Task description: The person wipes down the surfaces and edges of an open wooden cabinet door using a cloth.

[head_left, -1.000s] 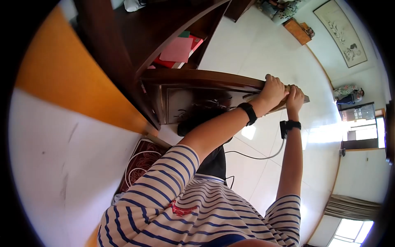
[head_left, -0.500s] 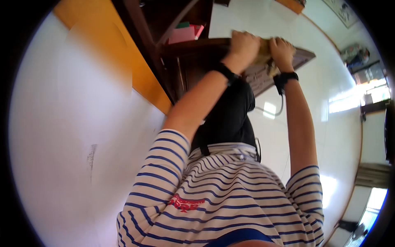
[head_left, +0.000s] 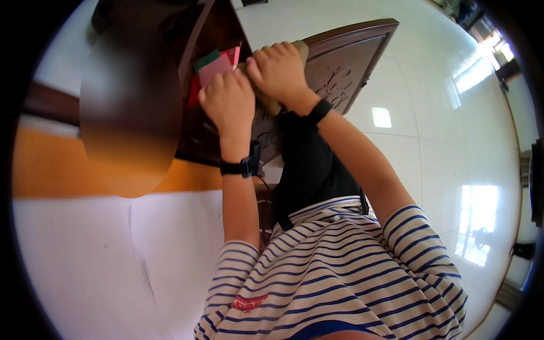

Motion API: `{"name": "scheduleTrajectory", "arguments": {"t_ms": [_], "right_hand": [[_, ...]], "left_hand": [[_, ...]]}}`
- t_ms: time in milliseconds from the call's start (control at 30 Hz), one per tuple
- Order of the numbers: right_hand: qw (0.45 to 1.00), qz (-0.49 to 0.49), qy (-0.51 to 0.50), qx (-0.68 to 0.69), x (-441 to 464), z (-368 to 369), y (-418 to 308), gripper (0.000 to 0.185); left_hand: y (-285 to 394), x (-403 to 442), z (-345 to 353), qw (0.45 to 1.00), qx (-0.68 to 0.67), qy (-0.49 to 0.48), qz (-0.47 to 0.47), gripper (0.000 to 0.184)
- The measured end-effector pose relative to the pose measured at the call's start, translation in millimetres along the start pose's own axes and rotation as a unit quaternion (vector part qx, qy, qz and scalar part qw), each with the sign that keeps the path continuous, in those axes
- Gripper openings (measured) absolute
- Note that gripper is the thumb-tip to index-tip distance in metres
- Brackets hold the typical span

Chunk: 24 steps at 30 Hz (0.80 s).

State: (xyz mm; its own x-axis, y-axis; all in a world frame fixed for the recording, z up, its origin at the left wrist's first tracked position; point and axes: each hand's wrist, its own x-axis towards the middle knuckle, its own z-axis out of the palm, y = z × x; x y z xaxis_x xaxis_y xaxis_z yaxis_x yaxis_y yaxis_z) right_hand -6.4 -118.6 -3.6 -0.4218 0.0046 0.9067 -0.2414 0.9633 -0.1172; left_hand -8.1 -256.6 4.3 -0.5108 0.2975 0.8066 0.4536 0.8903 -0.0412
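A dark wooden cabinet door (head_left: 340, 73) with carved patterns stands swung out from its cabinet. My right hand (head_left: 280, 76) is closed around an olive-brown cloth (head_left: 267, 101), which bunches against the door's top edge near the hinge side. More of the cloth sticks out beyond the right knuckles. My left hand (head_left: 228, 105) is closed just to the left, its fingers curled at the cloth's left end by the cabinet opening. The fingertips of both hands are hidden. Each wrist wears a black strap.
Inside the cabinet (head_left: 195, 130) are pink, green and red papers or booklets (head_left: 215, 68), right beside my left hand. An orange-yellow band (head_left: 45, 164) runs along the white wall (head_left: 113, 255) on the left. Glossy pale floor tiles (head_left: 396, 164) lie to the right.
Both hands have moved left along the door's top edge, from its outer part toward the cabinet, with the cloth. The view has turned, and more of the carved door face shows.
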Motion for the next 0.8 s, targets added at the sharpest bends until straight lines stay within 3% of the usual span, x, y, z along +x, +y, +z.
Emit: {"name": "scheduleTrajectory", "arguments": {"t_ms": [100,267,367,533,800], "right_hand": [[0.998,-0.003,0.033,0.046,1,1,2,0.023],[0.995,0.014,-0.004,0.103,-7,-13,7,0.022],[0.991,-0.003,0.019,0.131,-6,-21,10,0.024],[0.988,-0.014,0.018,0.151,-7,-17,11,0.027],[0.987,-0.029,-0.016,0.156,-7,-15,12,0.031]], "left_hand": [[1,1,-6,1.0,0.003,0.009,0.008,0.028],[8,-4,-12,0.999,0.039,0.005,0.026,0.022],[16,-6,-14,1.0,0.028,-0.009,-0.004,0.02],[16,-7,-8,0.998,0.051,0.035,-0.012,0.026],[12,-6,-4,0.999,0.028,0.022,-0.028,0.029]]}}
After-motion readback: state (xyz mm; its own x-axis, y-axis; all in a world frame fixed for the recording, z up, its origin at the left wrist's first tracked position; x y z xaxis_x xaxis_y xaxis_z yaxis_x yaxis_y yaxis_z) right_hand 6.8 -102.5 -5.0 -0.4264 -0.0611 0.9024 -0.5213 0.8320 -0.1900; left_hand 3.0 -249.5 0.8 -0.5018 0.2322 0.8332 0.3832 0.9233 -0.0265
